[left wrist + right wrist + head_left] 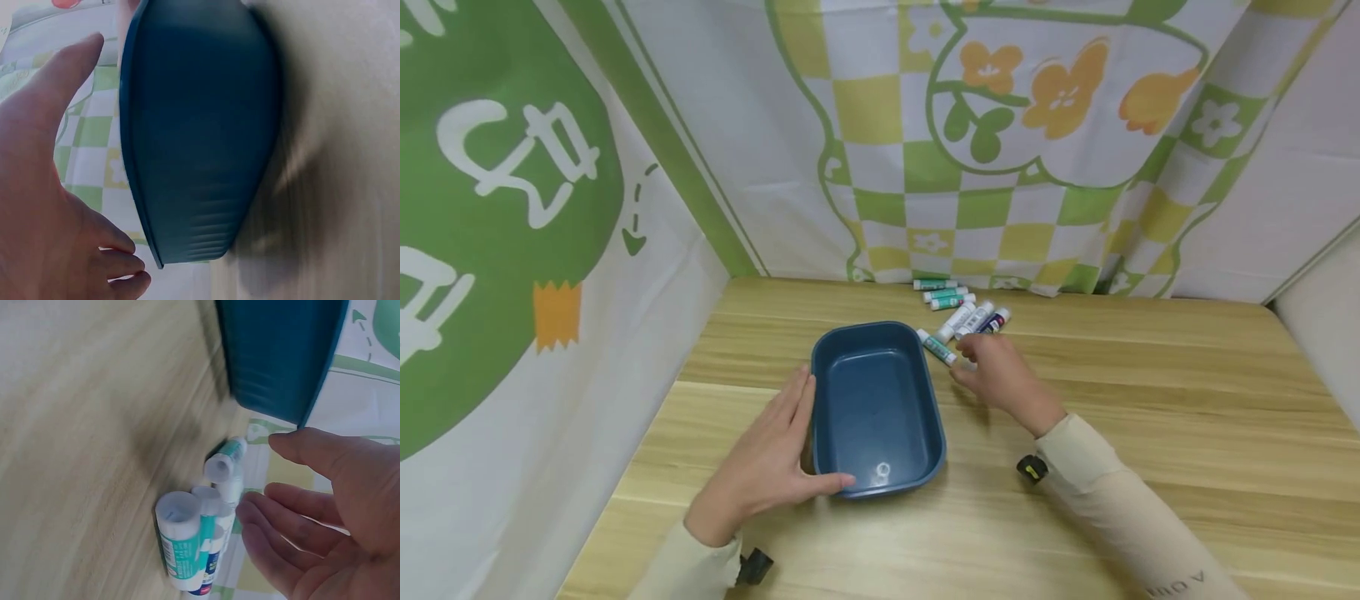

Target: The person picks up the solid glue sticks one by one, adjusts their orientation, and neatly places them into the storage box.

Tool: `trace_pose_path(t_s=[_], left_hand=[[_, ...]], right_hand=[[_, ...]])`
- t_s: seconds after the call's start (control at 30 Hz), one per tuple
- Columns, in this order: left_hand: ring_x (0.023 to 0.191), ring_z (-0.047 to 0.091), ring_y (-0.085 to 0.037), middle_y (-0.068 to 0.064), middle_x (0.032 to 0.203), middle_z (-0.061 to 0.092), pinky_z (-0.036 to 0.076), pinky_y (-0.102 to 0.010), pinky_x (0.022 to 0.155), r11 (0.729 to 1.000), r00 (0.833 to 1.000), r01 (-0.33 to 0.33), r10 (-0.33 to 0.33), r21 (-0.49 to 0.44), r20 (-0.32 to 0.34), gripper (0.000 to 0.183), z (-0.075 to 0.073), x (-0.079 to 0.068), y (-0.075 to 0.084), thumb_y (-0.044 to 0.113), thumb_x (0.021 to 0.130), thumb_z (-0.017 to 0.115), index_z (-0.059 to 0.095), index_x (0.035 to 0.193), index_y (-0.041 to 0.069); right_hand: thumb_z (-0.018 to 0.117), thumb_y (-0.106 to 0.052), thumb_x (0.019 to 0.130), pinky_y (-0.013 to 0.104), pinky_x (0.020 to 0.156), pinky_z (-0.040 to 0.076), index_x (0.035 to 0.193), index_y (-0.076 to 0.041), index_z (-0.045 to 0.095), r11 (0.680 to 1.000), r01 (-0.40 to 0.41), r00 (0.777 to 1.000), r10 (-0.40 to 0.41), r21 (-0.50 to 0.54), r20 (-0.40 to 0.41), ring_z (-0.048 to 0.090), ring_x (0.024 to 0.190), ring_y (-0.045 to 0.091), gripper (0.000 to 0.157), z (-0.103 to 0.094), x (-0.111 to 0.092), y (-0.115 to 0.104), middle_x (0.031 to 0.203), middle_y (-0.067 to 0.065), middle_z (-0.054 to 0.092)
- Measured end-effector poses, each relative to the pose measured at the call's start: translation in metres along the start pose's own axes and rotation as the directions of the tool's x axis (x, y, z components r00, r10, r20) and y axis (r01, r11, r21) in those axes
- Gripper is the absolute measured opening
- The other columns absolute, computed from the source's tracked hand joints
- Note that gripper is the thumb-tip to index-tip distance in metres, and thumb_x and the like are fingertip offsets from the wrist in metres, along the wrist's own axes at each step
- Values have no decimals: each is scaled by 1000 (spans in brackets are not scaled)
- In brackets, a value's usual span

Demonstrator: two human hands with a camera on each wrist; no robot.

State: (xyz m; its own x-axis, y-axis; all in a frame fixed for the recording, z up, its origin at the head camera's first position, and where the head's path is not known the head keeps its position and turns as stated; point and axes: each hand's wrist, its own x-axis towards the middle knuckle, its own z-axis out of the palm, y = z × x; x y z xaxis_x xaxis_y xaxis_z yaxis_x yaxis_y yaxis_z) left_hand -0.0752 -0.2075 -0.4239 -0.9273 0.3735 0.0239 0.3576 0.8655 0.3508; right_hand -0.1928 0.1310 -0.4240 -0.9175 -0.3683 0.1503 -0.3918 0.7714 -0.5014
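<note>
"How does it stand closest in?"

"At lower left of centre, the left grip (pixel 766 462) is unclenched: straight fingers lie along the outside of the blue bin (pixel 880 417), thumb over its near rim."

"And the right?"

"Right of centre, the right grip (pixel 1003 379) is loosely bent and grasps nothing; thumb and fingers stand apart."

"Where's the nearest tube?"

"The green-labelled tube (pixel 937 347) lies on the surface (pixel 1000 517), just left of that right grip, near the bin's upper right corner. Its long axis slants from upper left to lower right, its lower end towards the fingertips."

"So which side is nearer?"

"The right; the bin stands between the tube and the left grip. I'd judge that fingers must close across that slant, not along it."

"Beyond?"

"The dark blue tube (pixel 997 319) just above the right grip, white tubes (pixel 957 320) beside it, three green tubes (pixel 949 294) higher up, then the checked curtain (pixel 985 204)."
</note>
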Motion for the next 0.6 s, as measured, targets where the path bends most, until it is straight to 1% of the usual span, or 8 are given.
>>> trace_pose_path(t_s=[0.1,0.17,0.23,0.27,0.37,0.47,0.6], left_hand=[[166,12,-39,-19,179,1,27,-58,131,1000,1000,-7,7,12,-3,142,2,-1,1,87,74,70,12,168,-3],[166,13,-38,-19,179,1,27,-57,131,1000,1000,-14,14,24,-15,143,4,-2,1,88,74,69,13,167,-4],[165,14,-39,-20,178,3,28,-57,131,999,999,-23,24,41,-28,144,5,-1,0,90,73,68,15,167,-6],[165,14,-39,-21,178,4,28,-58,131,999,999,-26,28,47,-32,143,6,-1,0,90,74,67,15,167,-6],[165,16,-40,-24,177,8,29,-58,131,997,998,-41,44,71,-44,143,8,0,1,93,74,64,17,166,-7],[165,16,-40,-25,177,9,28,-57,131,996,998,-41,44,81,-37,144,10,1,1,95,74,61,17,166,-7],[165,15,-39,-26,177,9,28,-56,132,995,999,-42,45,90,-29,146,10,1,2,97,72,59,17,165,-8]], right_hand=[[78,-11,91,46,73,60,101,6,74,1000,19,1000,-19,-17,-13,69,81,28,20,4,7,0,93,20,76],[79,-12,91,42,66,55,96,3,74,999,20,1000,-20,-31,-7,63,73,24,17,7,11,0,86,16,73],[80,-13,90,41,62,52,93,2,73,999,15,1000,-15,-48,1,58,68,22,17,11,16,1,81,13,71],[80,-14,90,40,63,53,93,1,73,998,15,1000,-16,-63,-1,58,69,20,17,13,18,1,81,11,71],[80,-14,89,43,65,55,92,0,72,996,-1,1000,1,-89,-7,58,69,22,17,20,23,2,79,9,69],[80,-13,88,49,71,58,88,0,71,995,-10,1000,7,-103,-27,62,72,26,15,24,26,3,80,10,69],[79,-11,87,53,71,58,82,-1,68,994,-24,999,19,-102,-49,66,73,32,15,28,28,2,79,13,69]])
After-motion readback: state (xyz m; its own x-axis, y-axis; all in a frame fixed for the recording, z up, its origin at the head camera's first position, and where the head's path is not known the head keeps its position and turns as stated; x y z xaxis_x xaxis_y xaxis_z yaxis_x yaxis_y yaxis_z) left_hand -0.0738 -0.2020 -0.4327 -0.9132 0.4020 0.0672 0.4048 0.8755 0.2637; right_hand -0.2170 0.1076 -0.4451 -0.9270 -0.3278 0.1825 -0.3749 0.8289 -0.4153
